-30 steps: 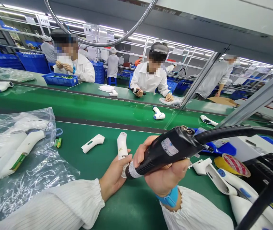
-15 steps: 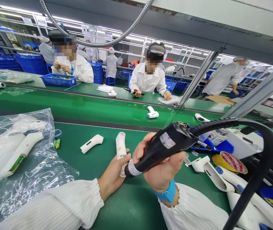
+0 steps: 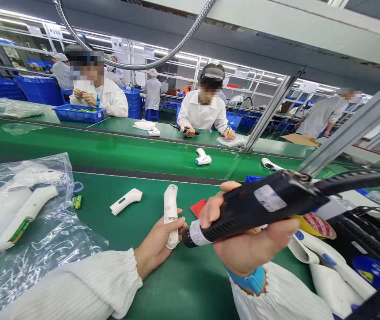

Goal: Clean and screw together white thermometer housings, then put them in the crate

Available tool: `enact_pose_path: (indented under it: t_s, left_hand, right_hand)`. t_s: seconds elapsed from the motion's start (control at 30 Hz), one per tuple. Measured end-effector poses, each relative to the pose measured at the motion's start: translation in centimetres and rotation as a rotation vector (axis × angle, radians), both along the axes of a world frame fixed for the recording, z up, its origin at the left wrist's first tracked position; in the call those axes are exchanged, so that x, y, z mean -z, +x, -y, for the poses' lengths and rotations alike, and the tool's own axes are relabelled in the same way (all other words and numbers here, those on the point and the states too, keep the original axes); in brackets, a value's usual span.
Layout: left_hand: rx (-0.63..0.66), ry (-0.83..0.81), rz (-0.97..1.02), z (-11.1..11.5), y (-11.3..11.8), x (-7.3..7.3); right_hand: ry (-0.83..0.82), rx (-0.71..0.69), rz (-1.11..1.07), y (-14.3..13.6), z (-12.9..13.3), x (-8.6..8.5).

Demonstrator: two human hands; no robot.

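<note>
L hand [image 3: 156,244] holds housing [image 3: 170,202] nr driver [image 3: 248,209]; bench [image 3: 183,284] room btwn sleeves [image 3: 99,282].

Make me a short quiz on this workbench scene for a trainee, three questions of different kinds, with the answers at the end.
1. Which hand holds the corded electric screwdriver?
A) left
B) right
C) both

2. True or false: a slotted white cover lies on the green work surface, apart from the white handle shell in the left hand.

3. Fill in the missing colour: the strap around the right wrist is ____.

Key:
1. B
2. True
3. Blue
</note>
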State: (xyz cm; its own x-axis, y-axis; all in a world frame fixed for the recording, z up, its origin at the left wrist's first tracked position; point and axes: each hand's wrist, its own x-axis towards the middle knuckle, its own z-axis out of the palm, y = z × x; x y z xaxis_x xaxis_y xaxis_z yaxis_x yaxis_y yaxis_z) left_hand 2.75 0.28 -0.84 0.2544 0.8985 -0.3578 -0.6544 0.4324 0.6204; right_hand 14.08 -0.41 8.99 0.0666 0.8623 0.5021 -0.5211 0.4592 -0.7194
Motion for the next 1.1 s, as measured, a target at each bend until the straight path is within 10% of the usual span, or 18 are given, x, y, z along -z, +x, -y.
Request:
enact_pose_path:
  t_s: [0.4, 0.63, 0.8, 1.1]
  left_hand:
    - [0.217, 0.037, -0.127, 1.6, 0.4, -1.2]
    - [0.203, 0.089, -0.383, 0.3, 1.2, -2.5]
    - [0.238, 0.241, -0.424, -3.6, 5.6, -4.4]
    - [0.065, 0.293, -0.447, -11.5, 16.0, -5.4]
  right_hand:
    - [0.03, 0.141, -0.031, 3.4, 1.7, -0.4]
    - [0.006, 0.172, 0.072, 10.5, 4.0, -0.1]
    - [0.008, 0.403, 0.124, 14.2, 5.2, 0.6]
    - [-0.029, 0.378, 0.623, 16.0, 6.9, 2.2]
